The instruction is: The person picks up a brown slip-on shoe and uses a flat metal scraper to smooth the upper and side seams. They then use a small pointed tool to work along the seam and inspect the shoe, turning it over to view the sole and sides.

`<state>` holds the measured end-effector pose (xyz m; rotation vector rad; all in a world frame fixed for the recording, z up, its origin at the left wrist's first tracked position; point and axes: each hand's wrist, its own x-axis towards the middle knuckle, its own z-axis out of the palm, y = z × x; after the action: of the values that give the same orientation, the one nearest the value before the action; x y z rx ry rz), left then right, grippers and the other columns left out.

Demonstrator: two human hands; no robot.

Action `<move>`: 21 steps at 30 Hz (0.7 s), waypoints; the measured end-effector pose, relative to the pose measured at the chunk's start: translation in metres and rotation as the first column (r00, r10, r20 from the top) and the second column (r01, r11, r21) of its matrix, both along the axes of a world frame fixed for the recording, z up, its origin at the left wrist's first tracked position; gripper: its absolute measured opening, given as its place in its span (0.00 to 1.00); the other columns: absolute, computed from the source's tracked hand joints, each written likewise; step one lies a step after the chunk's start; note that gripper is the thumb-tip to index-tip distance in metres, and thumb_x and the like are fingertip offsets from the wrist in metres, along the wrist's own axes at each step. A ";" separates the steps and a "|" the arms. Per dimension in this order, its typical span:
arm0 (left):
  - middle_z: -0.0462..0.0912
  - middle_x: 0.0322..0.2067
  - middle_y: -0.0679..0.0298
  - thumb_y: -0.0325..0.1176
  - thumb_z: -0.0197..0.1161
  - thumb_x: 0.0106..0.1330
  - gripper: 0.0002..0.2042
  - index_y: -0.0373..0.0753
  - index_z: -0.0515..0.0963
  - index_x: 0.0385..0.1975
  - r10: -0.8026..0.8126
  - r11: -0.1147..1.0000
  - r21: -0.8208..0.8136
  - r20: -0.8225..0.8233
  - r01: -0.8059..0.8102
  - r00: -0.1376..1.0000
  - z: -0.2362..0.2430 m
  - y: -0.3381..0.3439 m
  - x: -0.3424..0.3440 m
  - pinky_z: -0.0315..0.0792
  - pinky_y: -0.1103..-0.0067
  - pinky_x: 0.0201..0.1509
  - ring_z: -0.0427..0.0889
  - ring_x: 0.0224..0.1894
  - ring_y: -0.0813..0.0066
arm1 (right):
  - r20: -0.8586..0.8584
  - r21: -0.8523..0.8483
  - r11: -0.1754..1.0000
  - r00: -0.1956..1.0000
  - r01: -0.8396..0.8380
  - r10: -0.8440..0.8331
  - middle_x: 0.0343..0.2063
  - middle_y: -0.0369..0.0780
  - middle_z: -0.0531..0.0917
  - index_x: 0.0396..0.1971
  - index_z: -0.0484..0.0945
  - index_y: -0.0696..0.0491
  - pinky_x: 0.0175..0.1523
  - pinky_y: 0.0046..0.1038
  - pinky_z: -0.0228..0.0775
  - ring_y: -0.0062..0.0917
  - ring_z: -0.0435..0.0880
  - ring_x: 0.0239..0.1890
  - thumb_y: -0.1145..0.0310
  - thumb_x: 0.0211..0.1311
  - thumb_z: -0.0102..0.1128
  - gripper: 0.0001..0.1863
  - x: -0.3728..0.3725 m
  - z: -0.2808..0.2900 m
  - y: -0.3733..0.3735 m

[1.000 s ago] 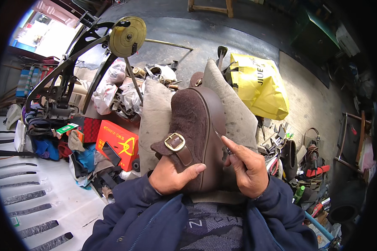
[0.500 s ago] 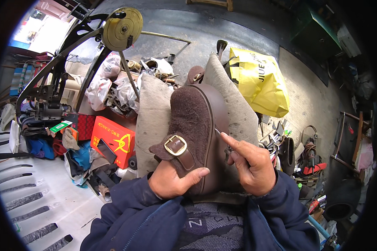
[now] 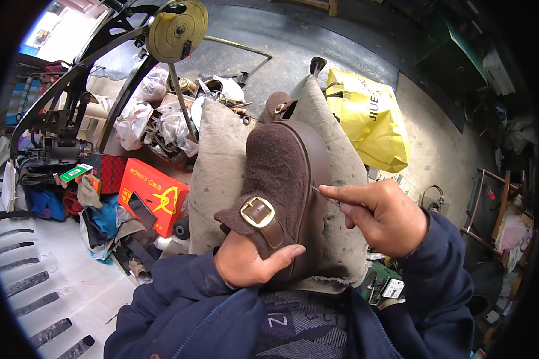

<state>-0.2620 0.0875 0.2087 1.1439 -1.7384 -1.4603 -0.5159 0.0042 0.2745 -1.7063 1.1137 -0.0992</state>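
Note:
A fuzzy dark-brown clog [image 3: 275, 158] with a brass-coloured buckle [image 3: 257, 212] lies across my lap, toe pointing away from me. My left hand [image 3: 242, 260] grips it from the left near the heel end, the thumb pressed over its edge by the strap. At the clog's right side, my right hand [image 3: 386, 215] pinches a thin metal tool [image 3: 315, 189], like an awl or needle. Its tip meets the border between upper and sole; whether it goes in I cannot tell. Beneath is a stained grey cloth [image 3: 218, 161] over my knees.
Beyond the toe is another brown shoe [image 3: 275, 106] with a buckle. A hand-wheel machine [image 3: 176, 31] stands at far left, above bags of tools. An orange-red box [image 3: 156, 196] and dark phone [image 3: 141, 208] lie left; a yellow bag [image 3: 371, 119] stands right.
My right hand has moved right and slightly up, its fingers farther from the clog, while the tool's tip stays at the sole's edge. My left hand keeps its hold.

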 end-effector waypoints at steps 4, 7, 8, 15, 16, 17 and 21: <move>0.72 0.63 0.51 0.31 0.73 0.60 0.36 0.29 0.63 0.68 -0.029 0.996 -0.080 0.066 0.034 0.997 -0.001 -0.003 0.006 0.61 0.68 0.72 0.70 0.67 0.58 | 0.049 0.222 0.975 0.999 -0.021 0.010 0.24 0.37 0.83 0.59 0.81 0.54 0.38 0.23 0.75 0.16 0.80 0.27 0.82 0.68 0.51 0.22 0.002 -0.001 -0.026; 0.72 0.63 0.51 0.32 0.74 0.59 0.37 0.29 0.63 0.68 -0.021 0.997 -0.071 0.069 0.026 0.997 -0.003 -0.004 0.007 0.62 0.68 0.71 0.70 0.66 0.58 | 0.046 0.224 0.973 0.998 -0.046 0.036 0.24 0.37 0.83 0.58 0.81 0.54 0.37 0.23 0.76 0.17 0.81 0.27 0.83 0.67 0.51 0.22 0.006 -0.003 -0.033; 0.72 0.63 0.51 0.31 0.74 0.59 0.37 0.29 0.63 0.68 -0.016 0.998 -0.061 0.062 0.019 0.998 -0.004 -0.004 0.008 0.62 0.68 0.71 0.70 0.66 0.58 | 0.024 0.223 0.974 0.999 -0.048 0.044 0.24 0.37 0.83 0.58 0.82 0.54 0.37 0.23 0.76 0.17 0.81 0.27 0.83 0.67 0.52 0.22 0.005 -0.001 -0.033; 0.71 0.64 0.51 0.30 0.74 0.59 0.38 0.29 0.63 0.68 0.000 1.000 0.005 0.024 0.000 1.000 -0.007 -0.006 0.008 0.61 0.69 0.72 0.69 0.67 0.60 | 0.066 -0.104 0.990 0.992 -0.097 0.104 0.26 0.44 0.85 0.55 0.83 0.55 0.34 0.26 0.76 0.26 0.85 0.24 0.85 0.62 0.57 0.22 0.007 -0.017 -0.022; 0.71 0.64 0.52 0.30 0.74 0.59 0.37 0.30 0.63 0.68 0.002 1.000 0.005 0.022 -0.002 1.000 -0.007 -0.007 0.008 0.62 0.69 0.72 0.70 0.67 0.61 | 0.117 -0.149 0.985 0.987 -0.093 0.111 0.27 0.45 0.85 0.54 0.83 0.55 0.34 0.27 0.76 0.28 0.85 0.25 0.86 0.61 0.57 0.22 0.005 -0.021 -0.020; 0.72 0.64 0.53 0.31 0.74 0.60 0.37 0.30 0.64 0.68 0.003 1.000 0.003 0.021 -0.003 1.000 -0.007 -0.008 0.007 0.62 0.69 0.72 0.70 0.66 0.61 | 0.130 -0.174 0.981 0.985 -0.090 0.114 0.27 0.46 0.85 0.54 0.84 0.55 0.34 0.27 0.76 0.29 0.85 0.25 0.86 0.60 0.57 0.22 0.004 -0.024 -0.019; 0.75 0.61 0.56 0.31 0.73 0.63 0.32 0.31 0.66 0.66 0.125 0.949 0.306 -0.144 -0.076 0.982 0.000 -0.006 0.005 0.65 0.70 0.69 0.73 0.64 0.65 | 0.220 -0.244 0.967 0.967 -0.074 0.130 0.26 0.45 0.84 0.54 0.84 0.56 0.35 0.28 0.74 0.31 0.84 0.27 0.87 0.58 0.60 0.23 -0.004 -0.038 -0.019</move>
<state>-0.2571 0.0811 0.2082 1.2076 -1.3598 -1.7426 -0.5203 -0.0143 0.2367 -1.9027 0.8618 -0.3710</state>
